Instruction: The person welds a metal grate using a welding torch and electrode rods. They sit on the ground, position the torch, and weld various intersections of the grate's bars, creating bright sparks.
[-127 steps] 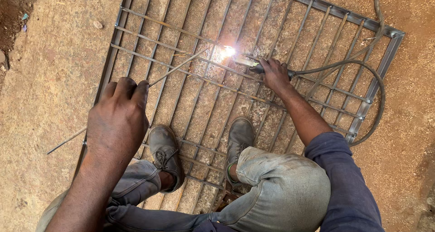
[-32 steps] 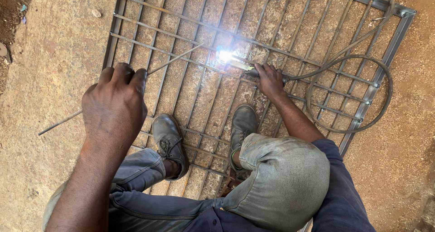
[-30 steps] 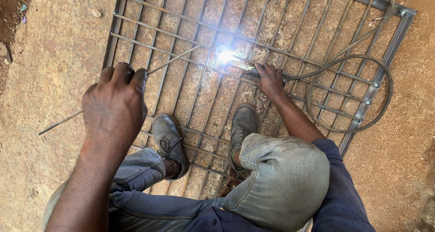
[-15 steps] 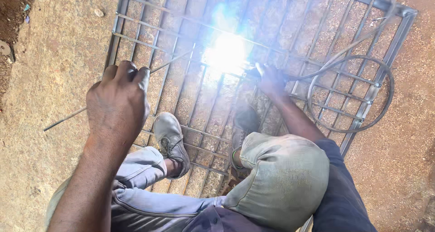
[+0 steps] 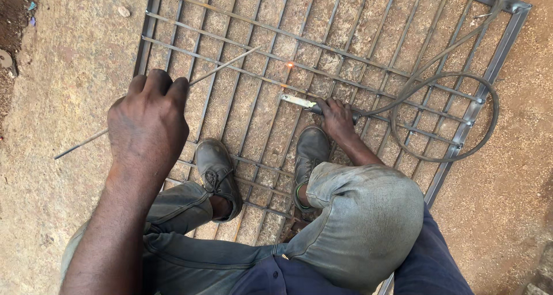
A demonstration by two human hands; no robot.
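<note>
Left hand (image 5: 148,125) fisted round thin rod (image 5: 224,66); right hand (image 5: 337,115) gripping electrode holder (image 5: 304,103), seemingly just above metal grille (image 5: 368,36), near glowing weld spot (image 5: 290,65).

The metal grille (image 5: 368,47) is dull grey, its bars making a striped lattice over the speckled tan ground (image 5: 69,88). One small orange glowing spot (image 5: 290,65) shows on a bar. The thin rod (image 5: 219,69) is pale grey. The cable (image 5: 443,116) is dark grey. Both shoes (image 5: 218,171) are worn grey-black. The trousers (image 5: 363,214) are faded grey-green, the sleeve (image 5: 432,266) navy blue.
</note>
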